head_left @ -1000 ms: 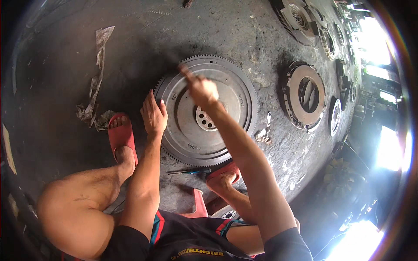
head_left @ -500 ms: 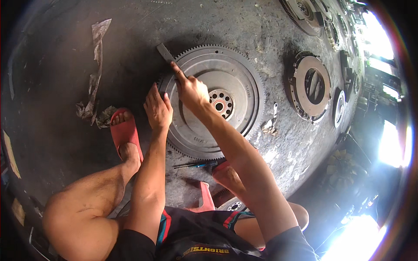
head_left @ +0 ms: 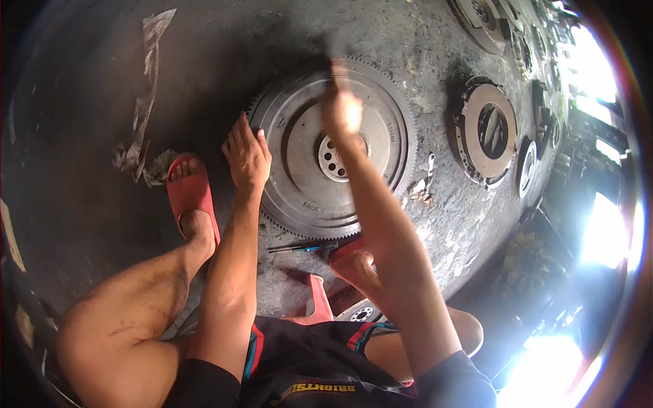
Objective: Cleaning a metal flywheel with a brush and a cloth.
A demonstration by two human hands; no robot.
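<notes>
A large grey flywheel [head_left: 303, 139] with a toothed ring gear lies flat on the floor between my feet. My left hand [head_left: 247, 155] rests on its left rim, fingers stretched and lying against the edge. Over the upper part of the disc, my right hand [head_left: 342, 112] is closed around a flat grey bar [head_left: 335, 73] that looks like a file. Hand and bar are smeared by motion, so contact with the metal cannot be made out. My right forearm covers part of the bolt-holed hub [head_left: 332, 160].
A blue-handled screwdriver-like tool [head_left: 303, 248] lies near the flywheel's lower edge. To the right are a clutch pressure plate [head_left: 500, 129] and a small metal piece [head_left: 430, 166]. A crumpled strip [head_left: 146, 88] lies at left. More round parts sit behind on the right.
My right hand has swept right with the bar, from the flywheel's upper-left rim to its upper middle. The bar now points away from me. My left hand has stayed on the rim.
</notes>
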